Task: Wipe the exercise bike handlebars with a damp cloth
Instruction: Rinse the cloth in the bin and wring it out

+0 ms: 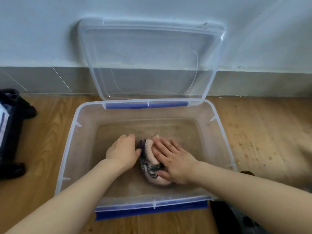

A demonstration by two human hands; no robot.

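progress: early, wetting step | cloth [150,158] lies bunched in clear plastic box [70,137], frame centre | right hand [173,161] presses flat on it | left hand [122,151] curls at its edge, grip unclear | handlebars unseen, wiping not begun

The clear bin [76,149] is standing open above, its sides blocking sideways reach, the cloth [150,152] filling its middle. Its lid [152,61] is leaning on the wall [42,31], closing the far side.
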